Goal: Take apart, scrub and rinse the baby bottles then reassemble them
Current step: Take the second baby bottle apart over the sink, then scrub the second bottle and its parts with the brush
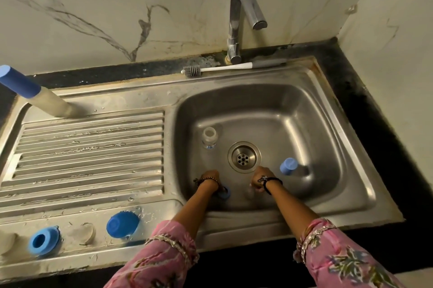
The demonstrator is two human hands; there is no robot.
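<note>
Steel sink (332, 147), clear bottle (209, 138), label unreadable

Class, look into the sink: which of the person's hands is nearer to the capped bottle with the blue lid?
Right. The right hand is just left of the capped bottle; the left hand is farther off, beyond the drain.

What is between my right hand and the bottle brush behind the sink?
Nothing visible blocks it. From the right hand, the open steel basin leads to the white-handled bottle brush lying on the rim, before the chrome tap.
</note>
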